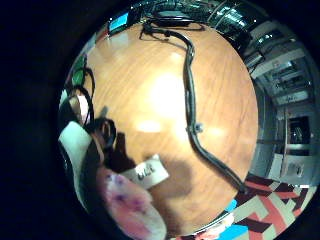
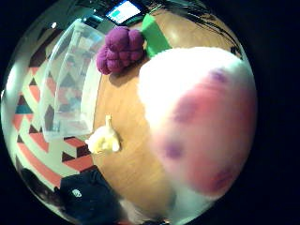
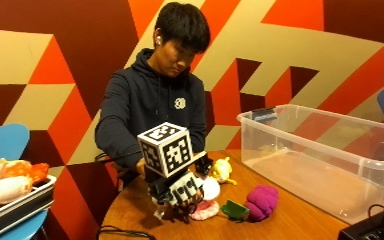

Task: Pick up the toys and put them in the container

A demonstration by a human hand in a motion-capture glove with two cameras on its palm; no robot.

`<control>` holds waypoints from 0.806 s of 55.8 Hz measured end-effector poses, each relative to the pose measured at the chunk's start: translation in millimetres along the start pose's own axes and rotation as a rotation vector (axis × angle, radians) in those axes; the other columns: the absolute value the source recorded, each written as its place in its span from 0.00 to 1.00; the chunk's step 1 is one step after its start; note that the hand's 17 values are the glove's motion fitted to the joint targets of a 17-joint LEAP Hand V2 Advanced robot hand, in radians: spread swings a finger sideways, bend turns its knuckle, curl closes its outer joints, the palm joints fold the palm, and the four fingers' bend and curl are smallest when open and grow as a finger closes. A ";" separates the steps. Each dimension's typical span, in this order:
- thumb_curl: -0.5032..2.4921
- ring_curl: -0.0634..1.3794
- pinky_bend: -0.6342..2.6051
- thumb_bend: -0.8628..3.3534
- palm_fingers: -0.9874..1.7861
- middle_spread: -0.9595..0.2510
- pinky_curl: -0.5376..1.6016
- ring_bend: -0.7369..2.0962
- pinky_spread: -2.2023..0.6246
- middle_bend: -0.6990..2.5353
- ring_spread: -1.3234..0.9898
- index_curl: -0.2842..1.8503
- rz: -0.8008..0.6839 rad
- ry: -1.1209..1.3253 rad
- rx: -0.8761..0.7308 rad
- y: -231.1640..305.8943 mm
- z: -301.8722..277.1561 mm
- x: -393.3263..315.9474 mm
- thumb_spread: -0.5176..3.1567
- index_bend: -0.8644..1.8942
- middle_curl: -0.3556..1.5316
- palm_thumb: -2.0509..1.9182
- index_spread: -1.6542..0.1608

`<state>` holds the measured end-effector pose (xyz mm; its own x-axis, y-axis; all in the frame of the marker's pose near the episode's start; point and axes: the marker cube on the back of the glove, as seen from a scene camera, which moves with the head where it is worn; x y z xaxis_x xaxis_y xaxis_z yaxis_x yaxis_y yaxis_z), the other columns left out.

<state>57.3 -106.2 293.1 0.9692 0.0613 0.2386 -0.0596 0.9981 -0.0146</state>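
On the round wooden table (image 3: 292, 220) my gloved right hand (image 3: 179, 192) grips the pink-and-white spotted plush (image 3: 206, 202). At its 3 o'clock lie the green block (image 3: 234, 210) and purple grape toy (image 3: 262, 201); the clear container (image 3: 325, 160) stands toward 2 o'clock.

The marker cube hides most of the hands (image 3: 179, 197) gripping the blurred pink-and-white toy (image 3: 206, 200).
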 end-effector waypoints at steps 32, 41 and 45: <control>0.46 0.54 0.60 0.22 0.71 0.62 0.60 0.76 0.62 0.61 0.40 0.53 -0.369 -0.035 0.250 -26.2 -221.6 -298.0 0.28 0.64 0.62 0.67 0.76; 0.47 0.55 0.60 0.21 0.69 0.62 0.63 0.77 0.61 0.62 0.41 0.56 -0.362 -0.006 0.297 -45.7 -192.2 -370.7 0.27 0.63 0.63 0.66 0.76; 0.48 0.55 0.61 0.21 0.67 0.62 0.63 0.78 0.61 0.62 0.41 0.57 -0.358 0.006 0.251 -51.5 -176.5 -385.7 0.28 0.62 0.63 0.66 0.76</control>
<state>-271.2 -181.2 30.4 0.9406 -0.2877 0.1801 0.2247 0.9255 0.3049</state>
